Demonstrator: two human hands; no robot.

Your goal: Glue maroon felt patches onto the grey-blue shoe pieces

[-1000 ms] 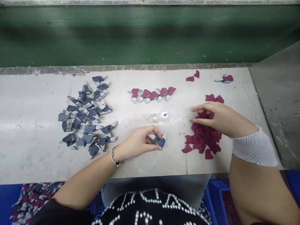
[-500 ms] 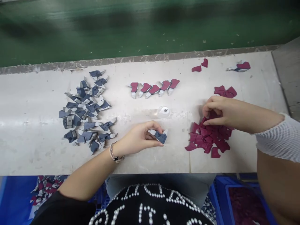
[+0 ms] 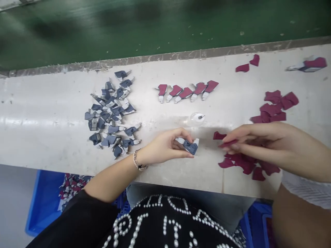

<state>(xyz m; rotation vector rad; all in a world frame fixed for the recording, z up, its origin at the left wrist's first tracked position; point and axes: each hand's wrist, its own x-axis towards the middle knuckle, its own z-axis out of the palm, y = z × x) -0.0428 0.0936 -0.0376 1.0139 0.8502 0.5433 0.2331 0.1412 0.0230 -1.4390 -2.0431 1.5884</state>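
Observation:
My left hand (image 3: 168, 146) pinches a blue-grey plastic part (image 3: 190, 147) with light grey ends, held just above the table. Between thumb and fingers of my right hand (image 3: 266, 144) is a thin dark red plastic piece (image 3: 228, 143), slightly blurred. Under and around that hand lies a pile of similar dark red pieces (image 3: 270, 110). A small round white container (image 3: 197, 119) with a dark tip in it stands beyond my left hand. Farther back, several joined parts with red tops (image 3: 186, 93) form a row.
A heap of blue-grey parts (image 3: 110, 115) covers the table's left middle. Two loose red pieces (image 3: 242, 68) and one joined part (image 3: 314, 64) lie at the back right. Below the front edge stand blue bins (image 3: 38, 206). A green surface (image 3: 155, 31) runs behind the table.
My right hand has lifted a red piece from the pile and moved left, toward my left hand. The left hand keeps its part. The whole view has shifted and tilted somewhat.

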